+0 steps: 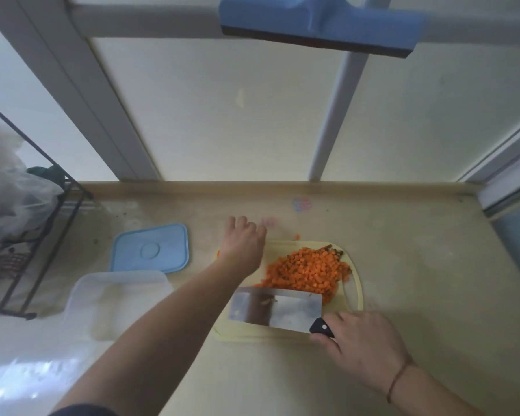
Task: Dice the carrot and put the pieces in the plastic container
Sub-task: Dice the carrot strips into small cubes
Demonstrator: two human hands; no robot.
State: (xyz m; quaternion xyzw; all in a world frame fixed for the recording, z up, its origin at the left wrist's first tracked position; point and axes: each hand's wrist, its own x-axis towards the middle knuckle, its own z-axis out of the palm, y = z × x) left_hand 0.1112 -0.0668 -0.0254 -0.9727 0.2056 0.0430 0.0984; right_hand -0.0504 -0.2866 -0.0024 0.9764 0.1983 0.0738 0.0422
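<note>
A heap of diced carrot point(308, 271) lies on the pale yellow cutting board point(354, 283). My right hand point(362, 343) grips the black handle of a cleaver point(275, 310), whose broad blade lies nearly flat at the near side of the heap. My left hand point(243, 238) reaches over the board's far left corner, its fingers loosely curled and holding nothing that I can see. One stray carrot piece point(297, 236) sits on the counter just beyond the board. The clear plastic container point(81, 289) stands left of the board, with no carrot inside.
The container's blue lid point(150, 249) lies flat behind the container. A black wire rack point(42, 223) with plastic bags stands at the left. A window frame rises behind the beige counter point(418, 265), with a blue object point(318, 22) hanging overhead.
</note>
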